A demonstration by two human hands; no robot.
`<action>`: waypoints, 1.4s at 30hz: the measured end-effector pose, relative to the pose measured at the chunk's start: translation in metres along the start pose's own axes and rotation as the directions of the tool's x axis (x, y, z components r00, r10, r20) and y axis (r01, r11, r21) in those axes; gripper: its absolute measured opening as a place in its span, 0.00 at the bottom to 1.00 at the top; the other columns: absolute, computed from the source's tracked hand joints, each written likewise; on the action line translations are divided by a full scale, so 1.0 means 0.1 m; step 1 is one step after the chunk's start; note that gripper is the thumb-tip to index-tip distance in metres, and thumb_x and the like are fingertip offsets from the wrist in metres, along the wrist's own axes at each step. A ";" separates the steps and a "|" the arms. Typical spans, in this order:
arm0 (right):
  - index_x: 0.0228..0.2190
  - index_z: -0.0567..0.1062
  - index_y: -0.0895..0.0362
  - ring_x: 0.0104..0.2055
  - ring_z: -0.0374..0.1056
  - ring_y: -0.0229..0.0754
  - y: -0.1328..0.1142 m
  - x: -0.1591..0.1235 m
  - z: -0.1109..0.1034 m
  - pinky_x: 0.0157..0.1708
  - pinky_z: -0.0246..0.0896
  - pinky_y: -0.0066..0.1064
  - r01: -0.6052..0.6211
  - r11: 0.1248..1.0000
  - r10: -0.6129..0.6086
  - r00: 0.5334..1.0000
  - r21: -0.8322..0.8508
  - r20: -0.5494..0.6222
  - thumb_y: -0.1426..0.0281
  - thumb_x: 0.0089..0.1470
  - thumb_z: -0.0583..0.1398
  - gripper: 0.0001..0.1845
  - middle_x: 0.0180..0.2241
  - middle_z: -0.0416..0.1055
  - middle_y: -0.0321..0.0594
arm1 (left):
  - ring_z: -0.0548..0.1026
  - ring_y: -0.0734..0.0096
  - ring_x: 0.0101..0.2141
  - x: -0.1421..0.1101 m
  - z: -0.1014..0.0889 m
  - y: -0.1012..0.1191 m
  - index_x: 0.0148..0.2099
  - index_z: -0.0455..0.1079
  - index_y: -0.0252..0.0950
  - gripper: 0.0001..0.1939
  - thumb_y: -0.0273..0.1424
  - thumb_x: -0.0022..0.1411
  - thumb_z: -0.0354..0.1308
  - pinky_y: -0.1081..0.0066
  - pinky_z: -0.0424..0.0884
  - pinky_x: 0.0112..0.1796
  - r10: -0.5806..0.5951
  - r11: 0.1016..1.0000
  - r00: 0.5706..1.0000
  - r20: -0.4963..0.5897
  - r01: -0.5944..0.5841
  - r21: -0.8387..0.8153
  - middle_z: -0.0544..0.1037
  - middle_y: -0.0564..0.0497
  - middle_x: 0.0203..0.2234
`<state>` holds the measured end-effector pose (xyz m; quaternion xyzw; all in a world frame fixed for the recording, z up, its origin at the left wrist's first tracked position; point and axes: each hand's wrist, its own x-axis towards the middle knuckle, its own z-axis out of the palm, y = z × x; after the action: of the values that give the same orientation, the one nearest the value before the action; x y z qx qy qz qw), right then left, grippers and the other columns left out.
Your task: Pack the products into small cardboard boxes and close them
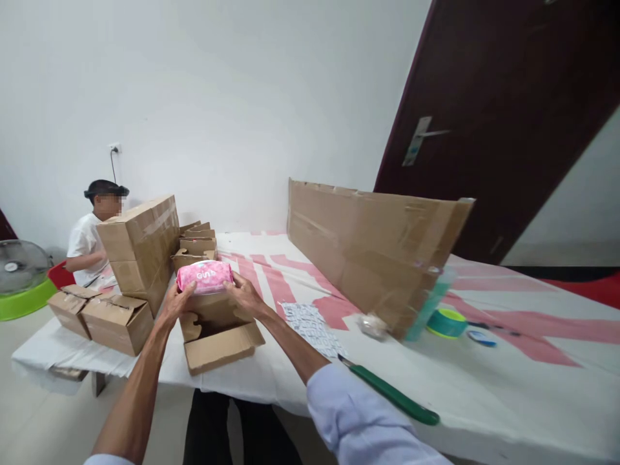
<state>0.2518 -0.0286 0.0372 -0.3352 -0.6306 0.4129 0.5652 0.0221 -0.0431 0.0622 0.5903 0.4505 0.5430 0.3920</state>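
Between my two hands is a pink soft pack (205, 278) with white lettering, held up over an open cardboard box (217, 349). My left hand (177, 302) grips the pack's left end, thumb on its front. At the right end, my right hand (245, 296) is closed on it in the same way. The box's front flap hangs down toward me, and its inside is partly hidden by the pack. Behind it stand more open cardboard boxes (194, 247) in a row.
Stacked cartons (140, 248) and two small boxes (116, 318) stand at left, near a seated person (87, 242). Rightward are a sheet of printed labels (312, 328), a green-handled knife (394, 394), a tall cardboard panel (368, 245) and a tape roll (446, 322). A fan (22, 271) is far left.
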 end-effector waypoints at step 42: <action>0.73 0.57 0.48 0.79 0.42 0.51 -0.76 -0.09 -0.17 0.77 0.40 0.50 0.507 0.751 -0.548 0.836 -0.422 0.029 0.52 0.65 0.62 0.42 0.77 0.49 0.42 | 0.67 0.46 0.68 0.11 -0.13 0.84 0.75 0.59 0.44 0.52 0.45 0.54 0.77 0.54 0.65 0.68 0.400 0.910 0.916 0.033 -0.392 -0.132 0.69 0.44 0.70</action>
<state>0.2735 -0.0665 0.1018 -0.2746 -0.7438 0.0769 0.6045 0.0178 -0.0567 0.1473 0.6599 0.2756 0.6202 0.3224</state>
